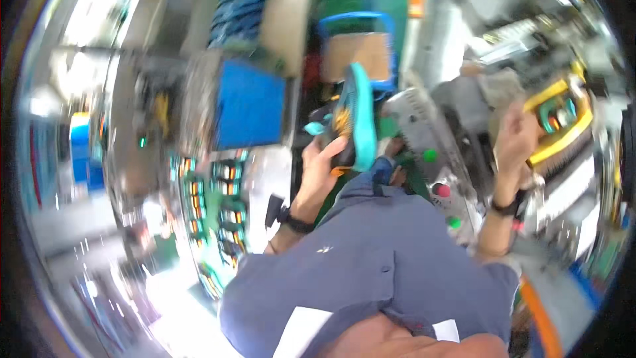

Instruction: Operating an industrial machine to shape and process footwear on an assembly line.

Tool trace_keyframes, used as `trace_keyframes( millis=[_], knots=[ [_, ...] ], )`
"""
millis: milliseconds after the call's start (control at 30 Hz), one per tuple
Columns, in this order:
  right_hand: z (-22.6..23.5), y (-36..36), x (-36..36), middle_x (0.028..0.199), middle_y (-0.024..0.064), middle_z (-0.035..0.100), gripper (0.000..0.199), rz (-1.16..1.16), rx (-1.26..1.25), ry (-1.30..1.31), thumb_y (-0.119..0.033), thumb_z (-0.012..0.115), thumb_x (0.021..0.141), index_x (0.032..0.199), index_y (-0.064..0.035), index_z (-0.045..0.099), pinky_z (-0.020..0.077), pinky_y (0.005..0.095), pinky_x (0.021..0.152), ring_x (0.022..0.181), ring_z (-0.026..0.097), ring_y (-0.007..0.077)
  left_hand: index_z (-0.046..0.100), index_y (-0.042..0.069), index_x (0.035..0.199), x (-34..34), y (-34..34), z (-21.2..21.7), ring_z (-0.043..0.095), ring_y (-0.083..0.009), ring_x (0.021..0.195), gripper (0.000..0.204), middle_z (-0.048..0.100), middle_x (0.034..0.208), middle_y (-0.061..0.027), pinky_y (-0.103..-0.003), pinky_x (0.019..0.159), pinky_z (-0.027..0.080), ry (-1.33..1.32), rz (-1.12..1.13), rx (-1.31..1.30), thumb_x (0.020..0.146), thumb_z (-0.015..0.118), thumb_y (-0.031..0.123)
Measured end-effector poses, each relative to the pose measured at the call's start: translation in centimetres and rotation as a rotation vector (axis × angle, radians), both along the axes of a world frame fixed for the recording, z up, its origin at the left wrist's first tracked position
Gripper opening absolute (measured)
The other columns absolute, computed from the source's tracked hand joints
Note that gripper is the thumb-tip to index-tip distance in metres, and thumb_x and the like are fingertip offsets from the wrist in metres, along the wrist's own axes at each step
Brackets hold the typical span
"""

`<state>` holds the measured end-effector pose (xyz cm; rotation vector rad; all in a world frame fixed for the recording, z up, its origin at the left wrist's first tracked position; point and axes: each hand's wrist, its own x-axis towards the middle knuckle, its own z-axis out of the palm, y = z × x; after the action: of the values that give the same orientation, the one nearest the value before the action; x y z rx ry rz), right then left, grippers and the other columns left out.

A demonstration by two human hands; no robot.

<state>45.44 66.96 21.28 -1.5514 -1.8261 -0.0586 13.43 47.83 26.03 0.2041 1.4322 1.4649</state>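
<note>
My left hand (321, 167) grips a shoe (360, 116) with a teal sole and a black upper with orange parts. The shoe is held on its side, its sole facing right, in front of my body. Off to the right, my right hand (517, 136) is raised beside a yellow-framed fixture (560, 152). Its fingers are smeared by motion, so I cannot make out their shape or whether they touch the frame. Something teal and orange (556, 116), perhaps another shoe, shows inside that frame.
Rows of teal, black and orange shoes (228, 189) stand at the left. Beyond them is a blue panel (250, 103). A blue-framed stool (358, 46) with a brown top stands ahead. A grey machine panel with green and red buttons (442, 191) is close on my right.
</note>
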Motion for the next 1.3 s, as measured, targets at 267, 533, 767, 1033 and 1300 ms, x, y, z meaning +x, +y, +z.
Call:
trace_keyframes(
  millis=[267,533,767,1033,1300],
  knots=[
    [-19.9,-5.5,-7.8,0.096,0.0175,0.062,0.016,0.541,-0.371,-0.137,-0.014,0.055,0.090,0.098,-0.0029,0.064,0.0453,0.0429,0.083,0.094,0.057,0.0350,0.057,-0.008,0.109,1.2,-9.9,-2.6,0.063,-0.0195,0.087,0.036,0.064,0.098,-0.0141,-0.032,0.068,0.052,-0.092,0.260,-0.115,0.081,0.070,0.011],
    [-21.0,-4.1,-8.2,0.097,0.0147,0.064,0.019,0.528,-0.170,-0.085,-0.015,0.059,0.088,0.103,-0.0047,0.065,0.0487,0.0391,0.078,0.088,0.061,0.0314,0.059,-0.007,0.104,-3.6,-21.3,-7.0,0.065,-0.0216,0.081,0.029,0.065,0.095,-0.0135,-0.034,0.075,0.055,-0.145,0.911,0.068,0.078,0.070,0.002],
    [-5.3,0.9,-23.7,0.092,0.0120,0.068,0.016,0.642,0.026,0.126,-0.013,0.062,0.092,0.099,-0.0001,0.067,0.0504,0.0323,0.063,0.072,0.063,0.0205,0.058,-0.008,0.099,-17.2,-33.0,-15.3,0.065,-0.0226,0.075,0.038,0.065,0.090,-0.0137,-0.033,0.068,0.054,0.147,1.342,-0.126,0.069,0.078,0.007],
    [19.2,-7.2,-51.0,0.091,0.0050,0.066,0.008,1.241,0.321,0.297,-0.005,0.064,0.090,0.095,0.0005,0.067,0.0487,0.0256,0.073,0.081,0.059,0.0122,0.059,-0.005,0.101,-34.2,-43.4,-23.5,0.067,-0.0279,0.077,0.042,0.066,0.086,-0.0172,-0.037,0.068,0.054,0.440,1.310,-0.615,0.067,0.076,0.014],
    [33.5,-19.3,-82.0,0.106,0.0033,0.068,0.030,1.556,0.438,-0.241,-0.028,0.063,0.092,0.115,-0.0083,0.066,0.0475,0.0260,0.083,0.094,0.063,0.0125,0.029,-0.002,0.135,-41.6,-42.3,-30.5,0.056,-0.0465,0.106,0.073,0.050,0.123,-0.0314,-0.049,0.091,0.048,0.532,0.993,-0.901,0.075,0.067,0.013]
  ],
)
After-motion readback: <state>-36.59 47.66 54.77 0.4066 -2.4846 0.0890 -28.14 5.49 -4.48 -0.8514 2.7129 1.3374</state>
